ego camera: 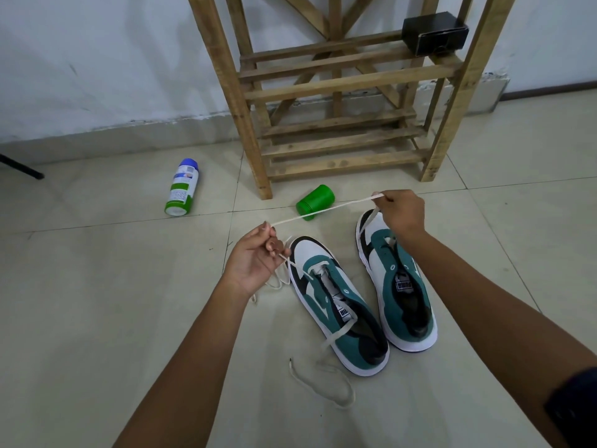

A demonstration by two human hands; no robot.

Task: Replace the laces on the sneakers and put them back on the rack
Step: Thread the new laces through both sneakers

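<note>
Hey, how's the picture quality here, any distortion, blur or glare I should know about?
Head view: wide-angle bend bows the wooden rack posts outward; light is soft and even, with faint shadows under the sneakers; the stretched lace stays sharp; no strong glare on the tiles.

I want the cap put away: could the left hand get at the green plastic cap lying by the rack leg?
Probably not yet: the path to the green plastic cap looks open, but the left hand is pinching the cream shoelace stretched across to the right hand.
</note>
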